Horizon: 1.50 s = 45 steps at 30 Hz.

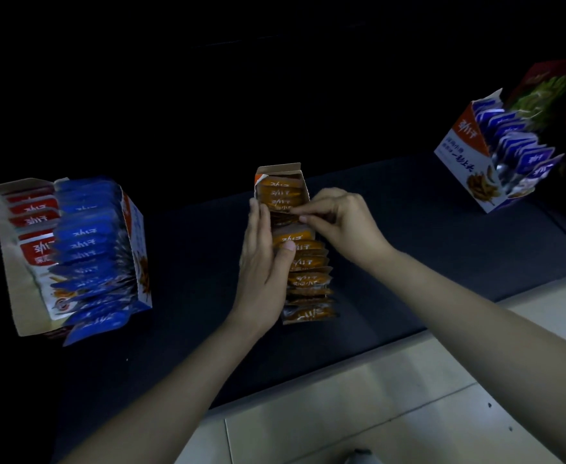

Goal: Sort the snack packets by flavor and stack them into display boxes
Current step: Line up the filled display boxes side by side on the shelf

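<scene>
A narrow display box stands in the middle of the dark table, filled with a row of several orange snack packets. My left hand lies along the box's left side, fingers straight, thumb resting on the packets. My right hand reaches in from the right and pinches the top edge of one orange packet near the far end of the row. At the left a wide box holds red packets and blue packets. A third box with blue packets stands at the far right.
Colourful snack bags are piled at the far right behind the third box. The dark table's front edge runs diagonally; pale floor tiles lie below it. The far background is black.
</scene>
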Motion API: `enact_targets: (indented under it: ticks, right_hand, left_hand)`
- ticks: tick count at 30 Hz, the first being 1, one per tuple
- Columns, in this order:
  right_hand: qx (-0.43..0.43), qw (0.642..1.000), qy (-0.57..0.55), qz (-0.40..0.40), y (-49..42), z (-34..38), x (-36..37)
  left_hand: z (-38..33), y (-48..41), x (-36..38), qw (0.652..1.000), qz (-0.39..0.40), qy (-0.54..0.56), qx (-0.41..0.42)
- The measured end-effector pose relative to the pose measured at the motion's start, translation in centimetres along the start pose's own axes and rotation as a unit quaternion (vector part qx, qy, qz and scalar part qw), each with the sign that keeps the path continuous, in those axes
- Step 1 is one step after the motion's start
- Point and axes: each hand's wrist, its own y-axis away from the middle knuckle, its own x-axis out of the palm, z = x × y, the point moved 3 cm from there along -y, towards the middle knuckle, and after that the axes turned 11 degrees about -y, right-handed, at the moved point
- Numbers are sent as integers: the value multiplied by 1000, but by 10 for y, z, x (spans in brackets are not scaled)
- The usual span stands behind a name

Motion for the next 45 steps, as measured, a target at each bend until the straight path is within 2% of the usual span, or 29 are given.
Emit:
enact_targets:
  ticks: [4,7,11,13,15,17,20,24,30,34,39,45]
  right_hand:
    - [24,998,-14,-51,3,-2,-3]
    - [21,997,-51,-56,8,-1,2]
    - [28,996,-8,-81,8,-2,3]
    - [13,999,0,-47,7,4,7]
    - [-3,999,8,45,8,11,19]
    - [19,994,19,110,10,11,24]
    - [28,993,39,108,9,7,15]
    - [19,986,58,153,5,14,23]
    - [57,985,58,152,-2,16,15]
    - [41,988,73,133,-2,21,18]
    - [92,980,52,166,-5,19,17]
    - [111,989,-15,96,16,15,3]
  left_hand:
    - [-2,3,0,999,15,-30,28]
    - [-3,5,1,999,28,-25,38]
    - [-2,3,-1,998,34,-30,51]
    - [-1,1,-3,998,29,-25,41]
    - [1,1,-3,999,31,-7,28]
    - [1,2,-2,999,38,19,14]
    - [2,4,1,998,56,28,6]
    - [8,1,3,998,46,50,-12]
    - [7,2,2,997,50,51,-8]
    - [10,0,-3,997,35,63,-9]
    - [11,-5,-1,997,46,59,-14]
    - [12,-17,-9,1000,6,23,15]
